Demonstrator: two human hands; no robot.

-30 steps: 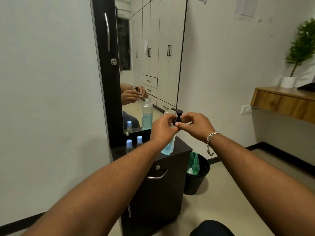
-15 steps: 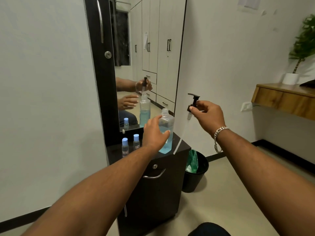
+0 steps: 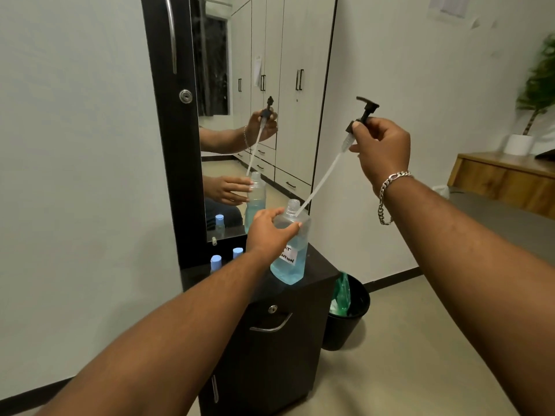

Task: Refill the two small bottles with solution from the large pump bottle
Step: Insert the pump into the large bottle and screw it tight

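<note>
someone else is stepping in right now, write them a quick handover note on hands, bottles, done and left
Left hand: grips the shoulder of the large clear bottle of blue solution, which stands upright on the dark cabinet top.
Right hand: pinches the collar of the black pump head, lifted out and tilted; the tip of its long clear dip tube is at the open bottle neck.
Two small blue-capped bottles stand on the cabinet by the mirror, caps on.
Done: pump unscrewed and drawn out.
Left: set the pump aside, uncap both small bottles, fill them, recap everything.

left hand [image 3: 270, 229] gripping large bottle [image 3: 289, 250] on cabinet [image 3: 318, 268], right hand [image 3: 381, 151] holding pump [image 3: 362, 115] aloft
</note>
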